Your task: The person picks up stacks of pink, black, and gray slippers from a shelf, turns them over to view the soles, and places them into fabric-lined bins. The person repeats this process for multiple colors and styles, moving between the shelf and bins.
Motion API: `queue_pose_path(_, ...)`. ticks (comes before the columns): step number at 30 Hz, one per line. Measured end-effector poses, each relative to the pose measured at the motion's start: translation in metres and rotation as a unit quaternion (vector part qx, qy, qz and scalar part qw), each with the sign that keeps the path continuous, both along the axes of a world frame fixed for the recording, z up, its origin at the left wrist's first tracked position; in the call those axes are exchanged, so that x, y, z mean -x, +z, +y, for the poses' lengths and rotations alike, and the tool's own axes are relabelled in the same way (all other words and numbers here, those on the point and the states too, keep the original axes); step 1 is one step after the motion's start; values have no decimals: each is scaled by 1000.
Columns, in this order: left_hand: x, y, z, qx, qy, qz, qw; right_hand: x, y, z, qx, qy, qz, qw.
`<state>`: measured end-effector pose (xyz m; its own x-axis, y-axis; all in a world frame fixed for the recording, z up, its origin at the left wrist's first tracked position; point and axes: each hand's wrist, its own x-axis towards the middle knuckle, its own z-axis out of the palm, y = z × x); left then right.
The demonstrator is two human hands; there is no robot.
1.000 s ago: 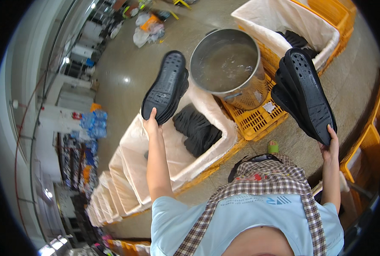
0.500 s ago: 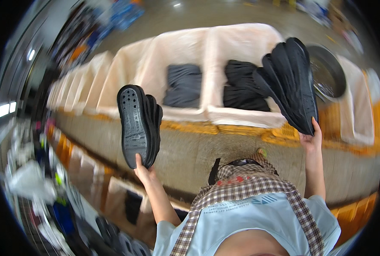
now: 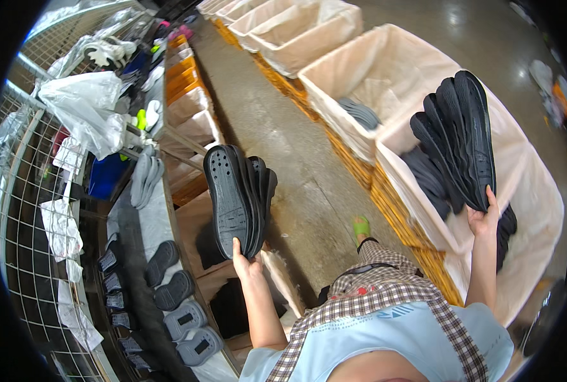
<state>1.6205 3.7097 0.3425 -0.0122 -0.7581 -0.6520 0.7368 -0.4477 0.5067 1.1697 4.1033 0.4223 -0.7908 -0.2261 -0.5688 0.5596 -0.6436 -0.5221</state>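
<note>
My left hand [image 3: 248, 264] is closed on the toe or heel ends of a stack of black shoe soles [image 3: 232, 197], thumb on the front one. Small round holes show at that sole's upper end. To the right, my right hand [image 3: 483, 221] grips the lower ends of several more black shoe soles [image 3: 463, 137], which spread apart like a fan. This second bunch is held up over a cream-lined bin [image 3: 398, 143], where dark soles [image 3: 418, 167] lie partly hidden behind it. The left stack hangs over the aisle beside the shelf.
Cream-lined bins [image 3: 309, 38] in orange crates run along the right of the aisle [image 3: 296, 172]; one holds grey soles [image 3: 358, 113]. At left, a shelf carries grey shoe pieces [image 3: 197, 340] and dark ones [image 3: 162, 262], next to a wire mesh rack [image 3: 25, 254]. More lined crates stand below the shelf.
The view has swung left: the bins that lay across ahead now stretch along my right, and the shelf fills the left. Both hands still hold their sole stacks.
</note>
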Motion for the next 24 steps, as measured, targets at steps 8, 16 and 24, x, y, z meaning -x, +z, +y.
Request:
queue_pose_path(8, -27, 63, -233, -87, 29, -28, 995, 14, 85, -324, 12, 74, 25, 997)
queue_pose_path(16, 59, -20, -370, -124, 39, 15, 991, 106, 36, -530, -12, 149, 32, 988)
queue_pose_path(24, 158, -53, -584, -123, 14, 34, 992, 181, 3, -734, -20, 87, 16, 996)
